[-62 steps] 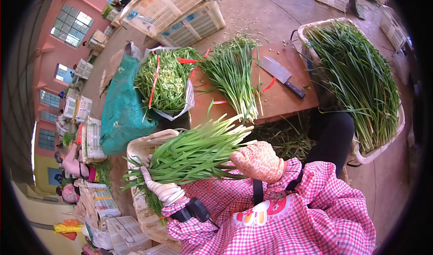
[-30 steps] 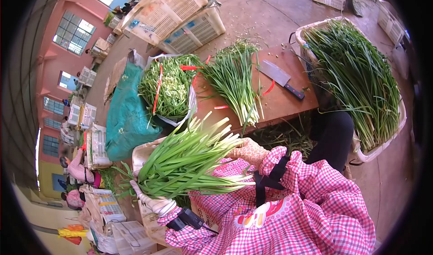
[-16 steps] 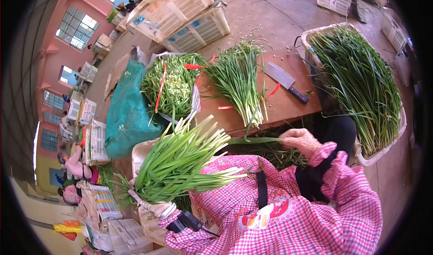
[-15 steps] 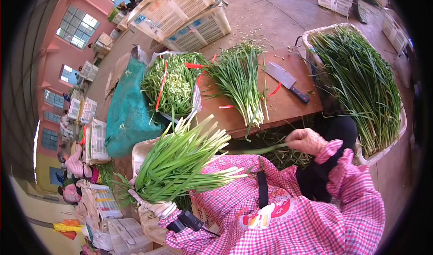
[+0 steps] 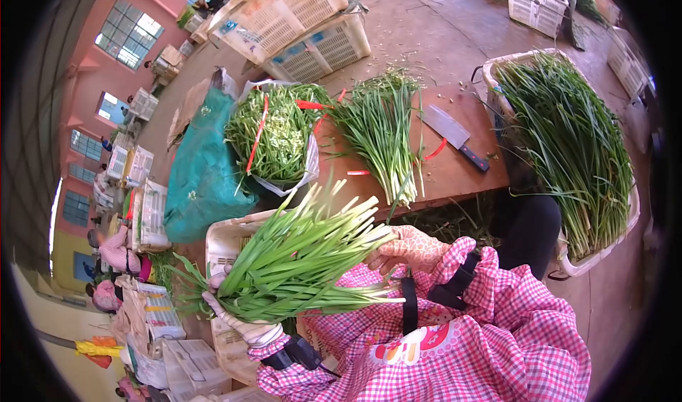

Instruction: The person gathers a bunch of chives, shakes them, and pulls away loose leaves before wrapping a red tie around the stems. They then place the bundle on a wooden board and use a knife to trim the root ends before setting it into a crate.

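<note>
My left hand (image 5: 240, 319), in a pale glove, is closed around the leafy end of a thick bunch of Chinese chives (image 5: 291, 260). The bunch lies sideways over my lap, with its whitish cut ends fanned out to the right. My right hand (image 5: 413, 248), in a thin patterned glove, is at those pale ends with its fingers bent in on the stems; its fingertips are partly hidden. Past my knees, a trimmed bunch of chives (image 5: 383, 136) rests on a brown board (image 5: 455, 182). Beside it lies a cleaver (image 5: 449, 131) with a dark handle.
A white crate (image 5: 600, 260) full of long chives stands at my right. Beyond my left hand are a bag of trimmings (image 5: 280, 132) and a teal sack (image 5: 206, 167). Stacked crates (image 5: 298, 25) stand farther off. Red strips (image 5: 437, 148) lie on the board. Other people work at far left.
My right hand has come left from above my knee, where it held a single pulled stalk, to the bunch's pale ends. That stalk no longer shows in it. My left hand keeps its grip.
</note>
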Tool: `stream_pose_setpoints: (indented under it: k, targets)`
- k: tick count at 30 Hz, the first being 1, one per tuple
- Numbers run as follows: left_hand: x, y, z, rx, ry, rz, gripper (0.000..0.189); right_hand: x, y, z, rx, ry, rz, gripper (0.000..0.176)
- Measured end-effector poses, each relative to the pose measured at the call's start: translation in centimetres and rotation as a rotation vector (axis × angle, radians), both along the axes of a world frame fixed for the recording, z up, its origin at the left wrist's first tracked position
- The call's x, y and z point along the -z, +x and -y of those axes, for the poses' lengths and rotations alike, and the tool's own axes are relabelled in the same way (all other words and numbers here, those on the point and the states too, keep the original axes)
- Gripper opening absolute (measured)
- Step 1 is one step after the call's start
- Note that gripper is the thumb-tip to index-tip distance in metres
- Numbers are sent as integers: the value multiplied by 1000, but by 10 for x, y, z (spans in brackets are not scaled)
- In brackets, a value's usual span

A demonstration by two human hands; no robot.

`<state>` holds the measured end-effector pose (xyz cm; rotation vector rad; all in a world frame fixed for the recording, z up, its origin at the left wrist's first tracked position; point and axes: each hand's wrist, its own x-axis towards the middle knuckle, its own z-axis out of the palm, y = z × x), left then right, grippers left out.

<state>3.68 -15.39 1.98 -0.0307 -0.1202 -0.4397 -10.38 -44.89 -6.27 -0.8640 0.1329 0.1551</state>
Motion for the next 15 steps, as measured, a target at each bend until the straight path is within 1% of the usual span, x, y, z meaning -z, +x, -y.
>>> stream_pose_setpoints:
  k: [1,2,4,5,7,8,9,11,12,13,15]
  targets:
    - [1,1,-1,-11,15,-35,38,-4,2,-4,36,66,-66,29]
    - [2,0,1,-14,14,-35,38,0,3,-8,33,66,-66,29]
    - [3,-4,11,-330,691,163,29,12,6,-16,154,76,-194,25]
    - [1,-4,15,-335,685,166,29,1,4,-17,210,43,-230,24]
    - [-2,-6,24,-203,491,232,22,18,-2,-25,318,180,-158,25]
    - [4,-2,21,-245,499,82,21,20,-3,-31,356,341,-115,21]
    - [12,3,21,-251,486,85,21,23,-11,-31,273,489,-138,17]
    - [22,11,21,-336,473,60,19,18,-13,-41,239,688,181,15]
    - [22,14,21,-333,470,91,20,23,-14,-44,130,758,292,17]
    - [23,18,19,-336,470,96,20,10,-27,-41,126,692,244,18]
    - [26,26,11,-298,518,167,20,8,-41,-29,37,512,365,20]
